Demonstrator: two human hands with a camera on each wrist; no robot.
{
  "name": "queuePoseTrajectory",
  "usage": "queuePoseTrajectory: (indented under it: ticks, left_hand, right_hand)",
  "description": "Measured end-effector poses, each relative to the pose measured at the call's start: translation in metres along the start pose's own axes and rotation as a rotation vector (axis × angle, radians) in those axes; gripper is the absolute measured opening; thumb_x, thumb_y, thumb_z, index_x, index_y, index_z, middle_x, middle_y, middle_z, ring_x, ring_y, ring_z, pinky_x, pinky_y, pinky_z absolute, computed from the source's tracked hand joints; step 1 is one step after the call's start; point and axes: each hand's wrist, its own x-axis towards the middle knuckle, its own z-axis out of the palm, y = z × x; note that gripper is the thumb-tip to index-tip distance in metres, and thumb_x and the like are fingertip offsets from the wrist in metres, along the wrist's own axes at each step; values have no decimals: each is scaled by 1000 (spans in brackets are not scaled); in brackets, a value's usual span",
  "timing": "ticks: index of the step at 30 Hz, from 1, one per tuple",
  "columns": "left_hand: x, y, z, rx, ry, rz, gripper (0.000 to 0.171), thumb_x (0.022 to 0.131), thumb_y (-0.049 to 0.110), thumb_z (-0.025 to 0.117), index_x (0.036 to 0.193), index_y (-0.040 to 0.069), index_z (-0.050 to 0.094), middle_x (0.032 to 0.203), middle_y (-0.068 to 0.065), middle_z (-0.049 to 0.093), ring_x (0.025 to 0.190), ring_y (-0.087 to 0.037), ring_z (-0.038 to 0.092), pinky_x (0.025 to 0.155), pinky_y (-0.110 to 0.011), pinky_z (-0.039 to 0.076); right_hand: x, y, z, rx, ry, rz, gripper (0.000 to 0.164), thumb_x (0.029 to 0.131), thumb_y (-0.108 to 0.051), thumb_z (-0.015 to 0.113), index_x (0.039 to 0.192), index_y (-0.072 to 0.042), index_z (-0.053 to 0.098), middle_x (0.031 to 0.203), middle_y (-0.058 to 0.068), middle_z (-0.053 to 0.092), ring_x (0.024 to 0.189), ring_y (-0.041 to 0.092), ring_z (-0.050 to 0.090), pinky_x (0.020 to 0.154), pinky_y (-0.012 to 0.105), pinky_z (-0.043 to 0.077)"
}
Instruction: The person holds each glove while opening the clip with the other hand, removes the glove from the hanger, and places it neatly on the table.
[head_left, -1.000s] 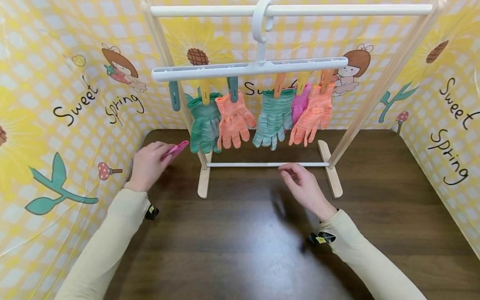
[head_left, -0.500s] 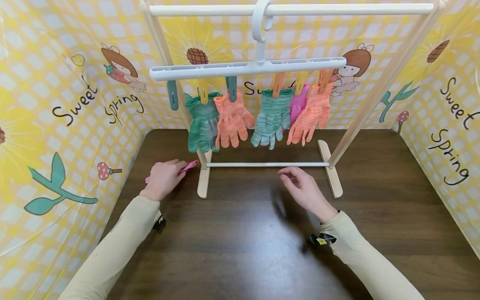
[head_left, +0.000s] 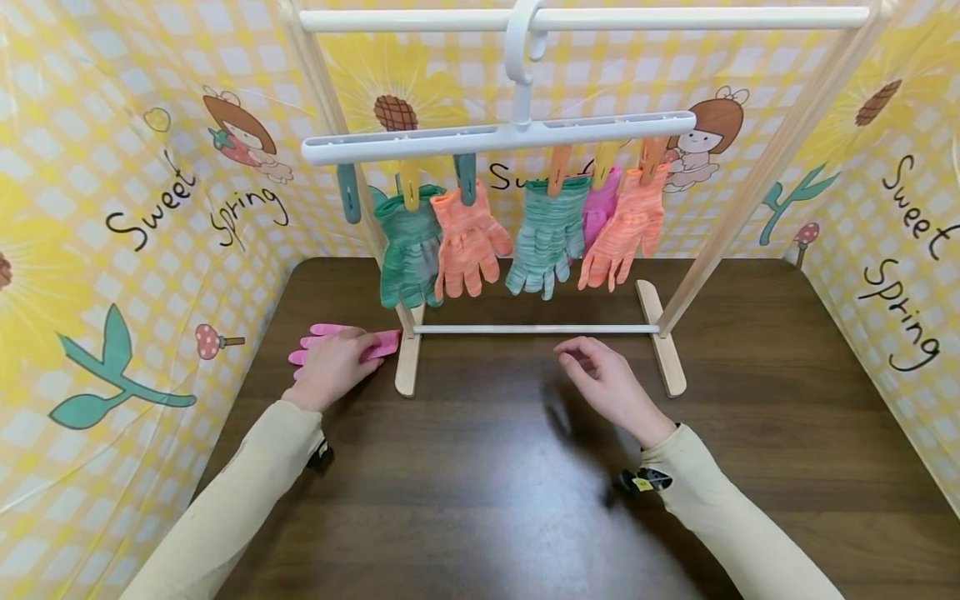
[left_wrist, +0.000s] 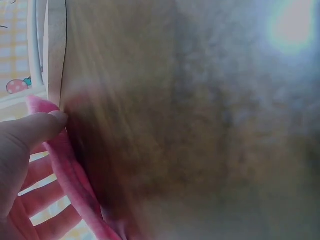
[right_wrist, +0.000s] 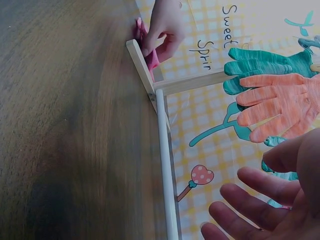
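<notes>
While two pale sleeves [head_left: 247,483] reach in from the near edge over a dark wood-grain table [head_left: 465,475], the right hand [head_left: 606,382] hovers relaxed above it, fingers loosely bent and holding nothing, close to the white lower bar [head_left: 487,329] of a small rack [head_left: 731,221]; lifted carelessly, it might knock that bar. At about the same depth, off to the left, the left hand [head_left: 333,362] pinches a pink glove [head_left: 386,343] near its cuff, and the glove's fingers show beyond the back of the hand, on the table's left side. The cuff end lies right beside the rack's left wooden foot [head_left: 407,362]; whether they touch is not clear. That closeness looks like the main hazard: a pull to the right could rub the foot and jog the frame, and a slack pinch could let the soft cuff fold under or slip away. Farther back, green gloves [head_left: 547,233], orange gloves [head_left: 468,242] and a second pink one hang from clips, with an unoccupied teal clip [head_left: 348,193] at the left end. Their white hanger [head_left: 420,143] tilts slightly on one hook over the top rail [head_left: 675,18], so a bump would probably set it swinging. Behind everything stands a yellow checked backdrop [head_left: 247,50].
</notes>
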Motion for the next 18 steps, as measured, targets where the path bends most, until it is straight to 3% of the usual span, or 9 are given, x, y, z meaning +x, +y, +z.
queuePoseTrajectory:
  ticks: [8,14,18]
  left_hand:
    - [-9,3,-2,-38,-67,-30,27,89,16,81,111,2,74,120,-22,69,110,-40,67,86,-58,57]
    - [-12,9,-5,-59,-60,8,26,91,21,80,107,1,73,109,-21,70,103,-39,68,88,-54,56]
    - [-13,10,-4,-61,-35,32,19,97,18,73,105,1,74,106,-18,70,105,-37,67,92,-53,55]
  right_hand:
    - [0,-2,3,-2,-15,-15,19,105,-10,60,118,-1,70,111,10,72,97,25,68,87,47,56]
    - [0,-4,3,-8,-25,-23,19,105,-10,60,117,-1,70,111,10,71,97,25,68,87,52,56]
    - [0,-5,3,-9,-32,-17,19,105,-10,60,118,-1,70,111,10,71,96,24,68,86,48,57]
